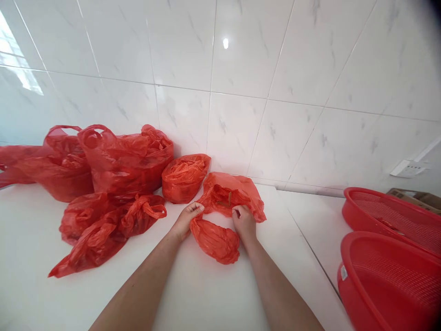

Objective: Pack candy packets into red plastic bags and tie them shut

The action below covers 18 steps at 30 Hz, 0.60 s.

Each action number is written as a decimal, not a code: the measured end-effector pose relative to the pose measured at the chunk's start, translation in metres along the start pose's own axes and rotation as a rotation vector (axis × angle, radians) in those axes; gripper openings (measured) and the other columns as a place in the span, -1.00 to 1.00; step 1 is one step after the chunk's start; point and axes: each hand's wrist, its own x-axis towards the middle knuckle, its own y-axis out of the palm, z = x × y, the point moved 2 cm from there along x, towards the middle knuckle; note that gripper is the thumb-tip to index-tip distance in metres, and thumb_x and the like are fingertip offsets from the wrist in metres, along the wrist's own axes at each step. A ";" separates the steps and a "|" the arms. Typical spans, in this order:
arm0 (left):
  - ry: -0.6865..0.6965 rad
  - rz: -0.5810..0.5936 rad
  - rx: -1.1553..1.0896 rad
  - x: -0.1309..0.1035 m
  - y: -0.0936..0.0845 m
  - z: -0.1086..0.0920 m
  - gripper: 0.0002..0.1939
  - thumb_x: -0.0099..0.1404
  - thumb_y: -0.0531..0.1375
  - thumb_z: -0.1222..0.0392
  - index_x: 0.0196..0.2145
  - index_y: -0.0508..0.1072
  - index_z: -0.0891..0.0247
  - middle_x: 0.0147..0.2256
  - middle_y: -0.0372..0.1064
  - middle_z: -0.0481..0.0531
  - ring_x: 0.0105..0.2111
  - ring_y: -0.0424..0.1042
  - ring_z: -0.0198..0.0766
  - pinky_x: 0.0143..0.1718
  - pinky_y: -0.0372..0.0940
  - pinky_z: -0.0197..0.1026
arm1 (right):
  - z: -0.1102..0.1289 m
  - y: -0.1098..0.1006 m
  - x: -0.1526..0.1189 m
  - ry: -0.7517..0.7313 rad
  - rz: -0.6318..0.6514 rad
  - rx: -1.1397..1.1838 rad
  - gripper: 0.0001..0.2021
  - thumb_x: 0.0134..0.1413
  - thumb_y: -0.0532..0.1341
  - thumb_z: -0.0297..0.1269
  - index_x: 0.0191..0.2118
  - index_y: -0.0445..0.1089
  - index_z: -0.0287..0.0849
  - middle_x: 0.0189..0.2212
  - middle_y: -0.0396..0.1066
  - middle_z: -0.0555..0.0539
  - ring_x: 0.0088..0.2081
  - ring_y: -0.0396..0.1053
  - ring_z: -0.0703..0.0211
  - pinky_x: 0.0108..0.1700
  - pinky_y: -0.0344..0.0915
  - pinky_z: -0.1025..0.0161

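Head view: the left hand (189, 217) is pinching the left edge of an open red bag (250, 187), while the right hand (245, 222) is gripping its front rim between thumb and finger. The bag is lying on the table (210, 294) near the wall (182, 50), brown pieces (229, 198) showing inside, and a red bundle (218, 242) is resting between the wrists.

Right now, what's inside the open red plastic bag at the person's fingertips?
A couple of thin brown pieces show in the open mouth of the red plastic bag. Anything deeper is covered by its folds and cannot be seen.
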 end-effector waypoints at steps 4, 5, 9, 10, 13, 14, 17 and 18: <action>0.001 -0.002 -0.034 -0.001 0.001 0.001 -0.72 0.03 0.33 0.10 -0.46 0.33 0.31 -0.57 0.24 -0.16 -0.62 0.17 -0.50 -0.58 0.08 -0.42 | 0.000 0.006 0.002 -0.014 0.105 -0.009 -0.76 0.06 0.04 -0.29 -0.26 0.44 -0.10 -0.28 0.44 -0.06 -0.23 0.37 0.11 -0.19 0.26 0.18; -0.003 -0.005 -0.043 0.000 0.000 0.002 -0.72 0.03 0.33 0.10 -0.46 0.33 0.31 -0.59 0.23 -0.17 -0.63 0.17 -0.50 -0.58 0.08 -0.42 | -0.001 0.008 0.003 -0.024 0.126 0.011 -0.72 0.04 0.07 -0.29 -0.15 0.43 -0.10 -0.17 0.43 -0.08 -0.14 0.36 0.09 -0.11 0.25 0.16; -0.026 -0.017 -0.090 0.001 -0.003 0.004 -0.71 0.04 0.32 0.08 -0.44 0.32 0.29 -0.59 0.28 -0.15 -0.63 0.24 -0.46 -0.57 0.15 -0.39 | -0.004 0.007 0.006 0.035 0.144 0.300 -0.54 0.01 0.14 -0.22 0.08 0.27 -0.14 0.13 0.22 -0.13 0.15 0.15 0.04 0.14 0.10 0.09; -0.029 -0.020 -0.105 0.002 -0.004 0.004 -0.71 0.04 0.33 0.09 -0.43 0.31 0.29 -0.56 0.31 -0.13 -0.62 0.27 -0.45 -0.56 0.18 -0.38 | -0.005 0.005 0.004 0.072 0.145 0.375 -0.58 0.05 0.11 -0.15 0.03 0.31 -0.16 0.08 0.28 -0.15 0.11 0.21 0.03 0.12 0.13 0.08; -0.035 -0.026 -0.150 0.003 -0.008 0.003 -0.71 0.05 0.32 0.10 -0.42 0.30 0.28 -0.50 0.37 -0.10 -0.56 0.35 -0.42 -0.51 0.25 -0.37 | -0.008 -0.004 -0.005 0.174 0.174 0.545 -0.56 0.16 -0.04 0.03 -0.13 0.38 -0.21 -0.18 0.44 -0.19 -0.14 0.40 0.04 -0.05 0.29 0.08; -0.039 -0.025 -0.163 0.003 -0.009 0.002 -0.72 0.06 0.32 0.11 -0.42 0.29 0.28 -0.49 0.39 -0.09 -0.54 0.37 -0.42 -0.49 0.27 -0.36 | -0.009 -0.009 -0.010 0.204 0.190 0.597 -0.51 0.18 -0.08 0.07 -0.14 0.38 -0.22 -0.22 0.45 -0.20 -0.19 0.42 0.05 -0.09 0.31 0.08; -0.062 -0.012 -0.188 0.003 -0.009 0.000 -0.73 0.07 0.32 0.13 -0.40 0.30 0.29 -0.44 0.44 -0.03 -0.48 0.43 -0.37 -0.43 0.33 -0.32 | -0.010 -0.024 -0.028 0.234 0.243 0.727 -0.43 0.14 -0.10 0.18 -0.07 0.33 -0.21 -0.15 0.41 -0.23 -0.16 0.40 0.01 -0.10 0.32 0.07; -0.071 -0.006 -0.192 0.002 -0.008 0.000 -0.73 0.06 0.32 0.15 -0.40 0.30 0.29 -0.42 0.45 0.00 -0.46 0.45 -0.33 -0.42 0.34 -0.30 | -0.008 -0.029 -0.036 0.197 0.263 0.727 -0.40 0.11 -0.09 0.21 -0.01 0.29 -0.18 -0.09 0.37 -0.24 -0.10 0.38 0.00 -0.06 0.30 0.05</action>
